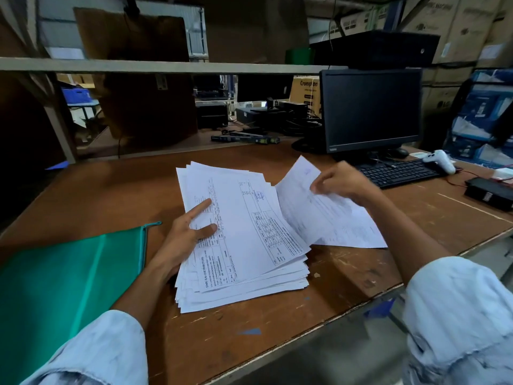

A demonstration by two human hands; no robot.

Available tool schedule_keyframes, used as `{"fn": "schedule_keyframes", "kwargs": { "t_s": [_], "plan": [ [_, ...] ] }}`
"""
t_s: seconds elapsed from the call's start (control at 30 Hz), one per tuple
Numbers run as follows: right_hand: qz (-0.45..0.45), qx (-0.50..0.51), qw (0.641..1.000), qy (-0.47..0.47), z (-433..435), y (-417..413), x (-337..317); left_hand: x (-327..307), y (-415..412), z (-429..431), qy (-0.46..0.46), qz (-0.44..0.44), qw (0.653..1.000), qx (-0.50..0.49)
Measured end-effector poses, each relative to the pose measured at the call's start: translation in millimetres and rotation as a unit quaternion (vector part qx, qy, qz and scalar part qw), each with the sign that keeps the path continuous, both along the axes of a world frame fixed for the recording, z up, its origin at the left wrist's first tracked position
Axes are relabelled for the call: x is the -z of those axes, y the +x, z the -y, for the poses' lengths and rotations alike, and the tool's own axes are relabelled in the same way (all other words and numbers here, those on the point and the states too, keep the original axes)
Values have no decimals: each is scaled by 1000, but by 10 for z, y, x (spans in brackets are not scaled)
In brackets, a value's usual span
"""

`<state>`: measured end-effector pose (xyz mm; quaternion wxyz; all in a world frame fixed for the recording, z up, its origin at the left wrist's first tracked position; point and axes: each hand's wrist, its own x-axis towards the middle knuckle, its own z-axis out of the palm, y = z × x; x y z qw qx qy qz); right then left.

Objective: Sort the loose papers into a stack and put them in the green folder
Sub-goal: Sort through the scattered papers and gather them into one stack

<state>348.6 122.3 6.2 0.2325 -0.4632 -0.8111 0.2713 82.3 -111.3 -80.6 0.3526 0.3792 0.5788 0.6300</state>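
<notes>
A thick stack of printed white papers [249, 245] lies fanned in the middle of the brown desk. My left hand [186, 237] grips its left edge, thumb and forefinger lying on the top sheet. My right hand [344, 180] pinches a loose sheet [302, 201] and holds it raised and tilted just right of the stack. More loose sheets [358, 232] lie flat under it on the desk. The green folder [63, 282] lies on the desk at the left, beside my left forearm.
A black monitor [372, 109] stands at the back right, with a black keyboard [397, 173] and a white handheld scanner [441, 161] in front of it. A black box [488, 193] with red wires sits far right. The desk's front edge [319, 326] runs diagonally.
</notes>
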Motion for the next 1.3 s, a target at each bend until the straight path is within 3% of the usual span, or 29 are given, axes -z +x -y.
{"fn": "schedule_keyframes", "kwargs": {
  "t_s": [0.07, 0.17, 0.23, 0.3, 0.33, 0.37, 0.4, 0.47, 0.53, 0.67, 0.77, 0.97, 1.07, 1.17, 1.3],
  "plan": [
    [-61, -1, 997, 49, 83, 72, -192, -4, 6, -11, -4, 16, 1000, -7],
    [-245, -8, 965, 93, 229, 164, -392, -13, 23, -12, -6, 20, 1000, -13],
    [-391, -51, 918, 38, 344, 203, -450, -6, 9, -14, -11, 12, 1000, -16],
    [-509, -101, 851, -79, 418, 216, -416, -3, 7, -13, -14, -9, 1000, -18],
    [-537, -108, 826, -131, 416, 204, -357, 0, 4, -12, -15, -28, 999, -21],
    [-535, -102, 824, -159, 401, 163, -260, -6, 6, -5, -16, -52, 998, -24],
    [-488, -84, 855, -157, 387, 110, -132, -8, 5, 0, -21, -71, 997, -24],
    [-294, -53, 951, -76, 362, -38, 205, -15, 10, -7, -23, -87, 995, -30],
    [-181, -51, 981, -35, 414, -204, 485, -23, 21, -24, -17, -104, 993, -61],
    [-126, -53, 991, 8, 597, -461, 676, -90, 145, 28, -4, -17, 994, -106],
    [-78, -31, 996, 21, 697, -596, 750, -90, 116, 40, 5, 67, 997, -48],
    [-32, -56, 998, 8, 669, -615, 737, -12, 13, -51, -15, -8, 999, -48],
    [-66, 20, 998, -9, 451, -484, 648, 1, 5, -62, -13, -28, 998, -53],
    [86, 149, 984, 51, 125, -184, 658, 5, 14, -66, -15, -46, 997, -67],
    [198, 208, 957, -48, -186, 208, 848, -10, 40, -79, -11, -44, 996, -73]
  ]
}}
